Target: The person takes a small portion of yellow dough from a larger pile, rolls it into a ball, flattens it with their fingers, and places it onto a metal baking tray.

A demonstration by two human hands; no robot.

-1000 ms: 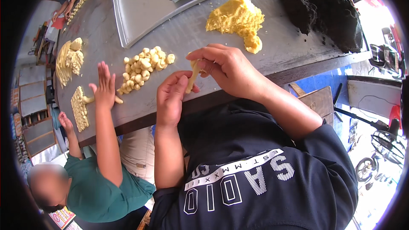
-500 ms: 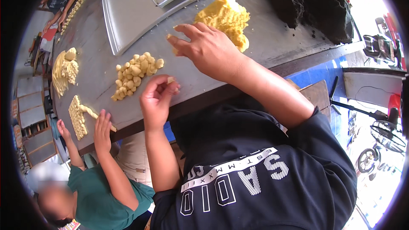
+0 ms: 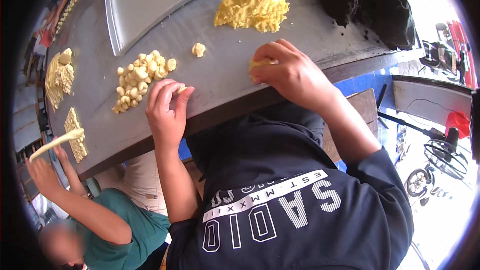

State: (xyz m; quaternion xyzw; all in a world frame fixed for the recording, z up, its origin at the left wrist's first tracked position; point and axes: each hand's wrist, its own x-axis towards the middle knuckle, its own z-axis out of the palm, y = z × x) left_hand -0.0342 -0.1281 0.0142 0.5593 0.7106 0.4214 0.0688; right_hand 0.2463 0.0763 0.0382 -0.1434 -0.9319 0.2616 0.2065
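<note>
My left hand is closed above the table's near edge, with a small piece of pale dough pinched between thumb and fingertips. Farther right, my right hand curls around a lump of yellow dough near the same edge; its fingers partly hide the lump. A single dough ball rests on the table between and beyond my hands. Left of it lies a pile of small pale dough balls. Beyond my right hand rises a crumbly yellow mound.
Metal trays lie at the far side of the table. A black mass sits at the far right. On the left are a dough heap, cut dough pieces and a co-worker in green lifting a dough rope.
My right hand has moved right and nearer from beside the yellow mound, uncovering the single dough ball. My left hand stays pinched. The co-worker has raised the dough rope off the table.
</note>
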